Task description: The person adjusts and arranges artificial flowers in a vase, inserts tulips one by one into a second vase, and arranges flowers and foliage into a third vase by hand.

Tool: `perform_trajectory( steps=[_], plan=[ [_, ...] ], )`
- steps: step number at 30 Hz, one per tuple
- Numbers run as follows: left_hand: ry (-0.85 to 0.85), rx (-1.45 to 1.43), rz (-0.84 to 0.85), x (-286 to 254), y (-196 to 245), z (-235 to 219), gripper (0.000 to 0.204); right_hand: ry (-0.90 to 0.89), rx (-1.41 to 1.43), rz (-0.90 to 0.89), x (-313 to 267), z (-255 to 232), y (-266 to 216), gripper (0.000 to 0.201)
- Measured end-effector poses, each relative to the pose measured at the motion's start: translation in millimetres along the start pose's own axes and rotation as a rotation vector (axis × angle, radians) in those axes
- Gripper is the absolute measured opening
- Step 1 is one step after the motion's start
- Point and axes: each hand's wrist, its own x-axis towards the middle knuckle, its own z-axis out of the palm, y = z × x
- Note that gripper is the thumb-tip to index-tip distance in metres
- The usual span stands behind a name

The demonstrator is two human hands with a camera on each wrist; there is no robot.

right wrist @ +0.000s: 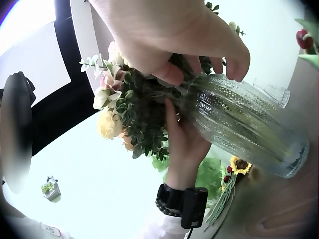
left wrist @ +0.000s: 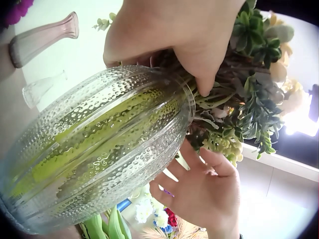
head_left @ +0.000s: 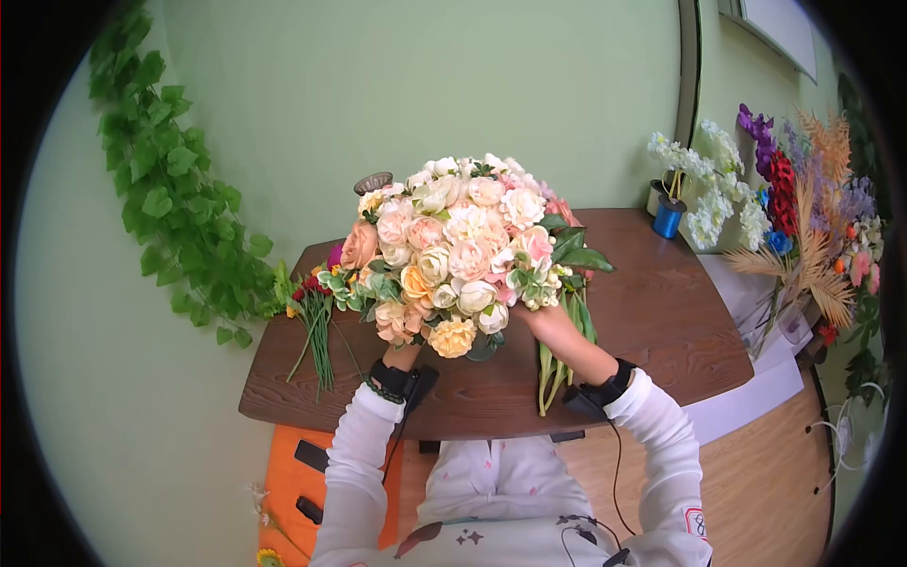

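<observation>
The large bouquet (head_left: 463,236) of cream, peach and pink flowers hides most of both hands in the head view. Its stems enter the mouth of an upright ribbed clear glass vase (left wrist: 104,134), where green shows through the glass. In the left wrist view my left hand (left wrist: 174,37) curls round the stems at the rim, its thumb among them. My right hand (right wrist: 174,37) curls over the opposite side of the neck in the right wrist view, thumb in the foliage and fingertips by the rim. Leaves hide parts of the fingers.
Small red flowers with thin stems (head_left: 318,345) lie left on the brown table (head_left: 652,331). Green stems (head_left: 551,378) lie to the right. A blue pot (head_left: 669,217) stands at the back right, near dried flowers (head_left: 808,255). Two smaller glass vases, one pinkish (left wrist: 45,40), stand nearby.
</observation>
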Motion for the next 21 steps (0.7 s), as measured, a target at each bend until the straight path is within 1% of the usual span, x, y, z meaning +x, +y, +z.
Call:
perform_trajectory(
  steps=[1, 5, 7, 8, 9, 10, 13, 14, 15, 16, 17, 18, 19, 20, 21],
  plan=[
    [0.001, 0.002, -0.001, 1.6, -0.9, 0.7, 0.036, 0.011, -0.018, -0.044, 1.9, 1.6, 2.3, 0.036],
    [-0.001, 0.002, -0.012, -3.0, -3.7, 1.6, 0.036, -0.01, -0.07, -0.09, 6.6, 1.9, 3.4, 0.035],
    [-0.003, 0.0, -0.02, -3.2, -7.3, -2.1, 0.036, -0.034, -0.251, -0.23, 10.9, 0.7, 13.0, 0.034],
    [-0.003, -0.001, -0.022, -14.8, -8.4, -4.3, 0.036, -0.035, -0.252, -0.227, 12.5, 0.2, 16.7, 0.034],
    [0.0, -0.002, -0.025, -8.0, -10.6, 1.6, 0.036, -0.046, -0.269, -0.246, 14.5, -0.2, 20.1, 0.033],
    [0.004, -0.002, -0.027, -6.0, -10.8, -3.1, 0.036, -0.059, -0.287, -0.266, 17.0, 0.0, 24.1, 0.032],
    [0.024, -0.004, -0.028, -15.2, -11.0, 0.5, 0.036, -0.037, -0.33, -0.264, 23.5, 3.3, 44.2, 0.03],
    [0.031, -0.003, -0.029, -10.8, -12.3, 11.9, 0.036, -0.03, -0.306, -0.341, 27.9, 4.2, 54.6, 0.033],
    [0.038, -0.003, -0.029, -5.2, -12.1, 12.1, 0.036, -0.038, -0.307, -0.343, 27.3, 6.2, 49.5, 0.033],
    [0.045, -0.003, -0.029, 5.3, -11.9, 12.9, 0.036, -0.068, -0.318, -0.318, 25.9, 7.3, 44.0, 0.035],
    [0.051, -0.004, -0.029, -1.1, -11.5, 15.6, 0.036, -0.097, -0.33, -0.293, 23.9, 7.7, 37.9, 0.038],
    [0.056, -0.006, -0.03, -6.3, -12.1, 14.8, 0.036, -0.159, -0.45, -0.092, 19.7, 8.2, 20.6, 0.04],
    [0.062, -0.008, -0.03, -5.7, -13.5, 18.8, 0.036, -0.165, -0.455, -0.092, 21.6, 7.2, 30.6, 0.04],
    [0.066, -0.011, -0.03, -4.4, -14.9, 22.8, 0.036, -0.124, -0.463, -0.025, 24.4, 4.3, 49.4, 0.042],
    [0.071, -0.014, -0.029, 0.0, -15.0, 29.1, 0.036, -0.082, -0.472, 0.041, 25.3, 4.2, 50.7, 0.043]
  ],
)
